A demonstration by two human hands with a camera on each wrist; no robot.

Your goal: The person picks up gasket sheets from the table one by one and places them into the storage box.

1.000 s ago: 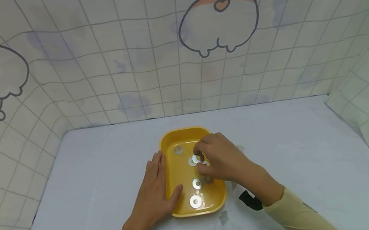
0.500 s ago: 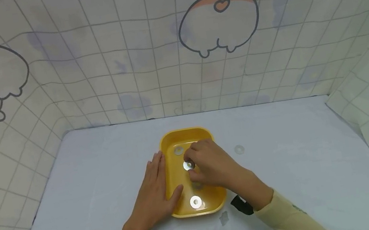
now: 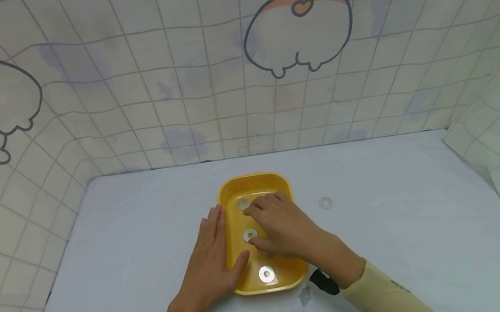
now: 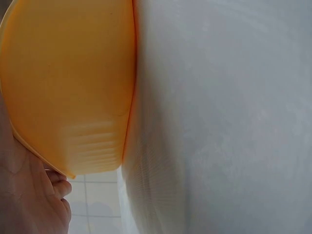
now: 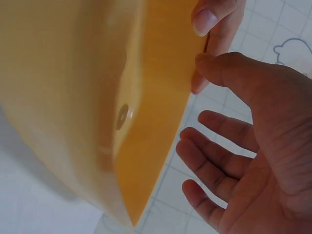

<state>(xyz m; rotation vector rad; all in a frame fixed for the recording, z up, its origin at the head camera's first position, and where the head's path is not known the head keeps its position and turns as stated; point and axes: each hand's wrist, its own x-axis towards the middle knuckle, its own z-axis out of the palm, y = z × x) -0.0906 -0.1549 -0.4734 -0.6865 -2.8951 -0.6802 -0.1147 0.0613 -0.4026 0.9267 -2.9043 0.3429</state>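
Right now the yellow tray (image 3: 228,211) sits mid-table with three metal washers (image 3: 266,274) showing inside; more may hide under the right hand (image 3: 280,225). That hand hovers over the tray, fingers loosely spread, holding nothing I can see. The left hand (image 3: 212,257) lies flat against the tray's left side, thumb on the rim. One stray washer (image 3: 325,202) rests toward the table's right. A hurried pinch could flick a washer out.
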